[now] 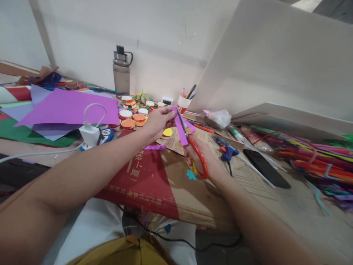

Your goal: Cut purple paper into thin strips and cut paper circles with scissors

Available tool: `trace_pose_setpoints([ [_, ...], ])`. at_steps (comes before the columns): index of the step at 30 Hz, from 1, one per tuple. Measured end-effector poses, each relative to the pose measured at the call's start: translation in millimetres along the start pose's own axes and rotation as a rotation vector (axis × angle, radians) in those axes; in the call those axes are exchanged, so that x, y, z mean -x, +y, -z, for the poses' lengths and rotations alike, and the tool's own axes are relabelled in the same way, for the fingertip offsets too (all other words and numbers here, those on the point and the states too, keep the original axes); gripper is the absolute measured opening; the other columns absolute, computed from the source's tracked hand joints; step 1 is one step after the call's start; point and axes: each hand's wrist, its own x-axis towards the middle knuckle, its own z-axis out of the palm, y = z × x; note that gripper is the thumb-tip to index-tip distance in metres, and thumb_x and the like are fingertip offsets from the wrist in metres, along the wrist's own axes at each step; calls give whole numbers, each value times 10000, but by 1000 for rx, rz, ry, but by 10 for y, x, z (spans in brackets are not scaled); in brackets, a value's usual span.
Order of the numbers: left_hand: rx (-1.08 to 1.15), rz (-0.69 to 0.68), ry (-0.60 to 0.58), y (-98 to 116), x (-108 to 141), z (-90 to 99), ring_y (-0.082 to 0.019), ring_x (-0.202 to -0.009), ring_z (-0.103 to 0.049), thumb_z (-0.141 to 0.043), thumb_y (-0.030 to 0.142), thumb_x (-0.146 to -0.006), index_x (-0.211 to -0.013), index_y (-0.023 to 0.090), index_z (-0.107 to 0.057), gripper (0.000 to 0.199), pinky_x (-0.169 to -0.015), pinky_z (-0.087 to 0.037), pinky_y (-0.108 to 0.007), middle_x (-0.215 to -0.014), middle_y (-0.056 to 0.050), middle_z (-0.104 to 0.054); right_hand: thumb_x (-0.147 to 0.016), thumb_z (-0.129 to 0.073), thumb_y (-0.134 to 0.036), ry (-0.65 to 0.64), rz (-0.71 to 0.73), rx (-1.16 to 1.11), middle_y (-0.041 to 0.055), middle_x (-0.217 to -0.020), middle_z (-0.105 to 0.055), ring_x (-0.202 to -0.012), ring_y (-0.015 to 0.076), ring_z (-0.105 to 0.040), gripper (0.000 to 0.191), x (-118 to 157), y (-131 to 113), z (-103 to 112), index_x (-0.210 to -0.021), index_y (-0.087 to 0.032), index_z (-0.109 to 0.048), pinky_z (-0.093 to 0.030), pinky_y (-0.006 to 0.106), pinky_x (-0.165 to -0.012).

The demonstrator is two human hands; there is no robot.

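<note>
My left hand (160, 123) pinches the far end of a purple paper strip (181, 130) between thumb and fingers. In my right hand (202, 152) is a pair of scissors (203, 162) with red and yellow handles, its blades lying along the strip and pointing away from me. Another curled piece of purple paper (190, 126) shows just right of the blades. Below my hands is a red and brown cardboard sheet (154, 176), with a small blue paper shape (191, 175) on it near the scissor handles. A narrow purple strip (155, 147) lies under my left wrist.
Purple sheets (68, 106) and a white plug adapter (89, 133) are on the left. Behind stand a water bottle (121, 73), several round discs (128, 123) and a pen cup (183, 104). A glue gun (227, 152), black phone (266, 167) and pipe cleaners (311, 154) lie right.
</note>
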Motion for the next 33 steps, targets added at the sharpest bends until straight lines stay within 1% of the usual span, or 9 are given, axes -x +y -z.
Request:
trace_pose_setpoints([
  [6, 2, -1, 21, 8, 10, -27, -63, -561, -595, -702, 104, -807, -819, 129, -673, 40, -613, -504, -206, -670, 9, -662, -825, -574, -359, -24, -18, -22, -57, -644, -536, -404, 93, -470, 262, -67, 141, 50, -1071, -275, -535, -404, 210, -364],
  [9, -9, -23, 20, 0, 6, -28, -62, -559, -592, -687, 103, -817, -817, 129, -669, 32, -612, -507, -209, -665, 12, -657, -818, -591, -351, -42, -6, -39, -49, -645, -535, -425, 101, -484, 320, -67, 134, 56, -1128, -285, -547, -419, 215, -377],
  [11, -20, -35, 17, -10, 4, -22, -62, -566, -592, -688, 109, -818, -818, 131, -668, 30, -621, -511, -211, -668, 14, -656, -806, -618, -375, -35, 5, -31, -46, -640, -531, -424, 104, -477, 346, -49, 95, 48, -1132, -281, -554, -414, 219, -372],
  [15, -41, -50, -2, -32, 3, -7, -60, -579, -593, -717, 141, -803, -824, 134, -676, 47, -634, -513, -212, -688, 15, -659, -803, -639, -443, -12, 16, -20, -56, -605, -500, -397, 101, -450, 323, -17, 34, 20, -1055, -262, -551, -377, 220, -351],
  [21, -29, -42, -4, -16, 10, -18, -62, -583, -597, -732, 144, -792, -814, 134, -672, 65, -639, -511, -215, -685, 10, -659, -835, -604, -427, 15, -43, -18, -56, -576, -493, -396, 107, -448, 192, -27, 55, 0, -911, -270, -523, -376, 224, -353],
  [25, -46, -42, -5, 16, 20, -30, -64, -581, -589, -726, 133, -794, -807, 133, -673, 55, -660, -520, -229, -681, 10, -655, -797, -659, -450, 8, -15, 11, -45, -583, -506, -391, 117, -444, 242, -22, 34, 20, -852, -271, -504, -380, 247, -353],
  [27, -53, -47, -5, 21, 22, -32, -66, -585, -590, -718, 127, -798, -806, 133, -673, 46, -661, -522, -229, -684, 8, -656, -794, -663, -468, 0, 29, 41, -43, -577, -503, -390, 119, -437, 253, -19, 25, 36, -876, -272, -525, -386, 255, -362],
  [30, -55, -53, -3, 15, 21, -31, -69, -602, -596, -703, 123, -806, -827, 138, -678, 36, -665, -526, -224, -699, 4, -667, -799, -665, -474, -3, 86, 84, -38, -599, -529, -427, 131, -479, 297, -22, 35, 58, -994, -269, -576, -421, 259, -395],
  [33, -56, -56, -12, 4, 17, -30, -72, -606, -599, -715, 126, -796, -845, 138, -685, 59, -662, -529, -227, -712, 4, -667, -805, -661, -469, -13, 85, 98, -29, -634, -568, -475, 144, -532, 377, -31, 58, 69, -1109, -258, -590, -449, 262, -427],
])
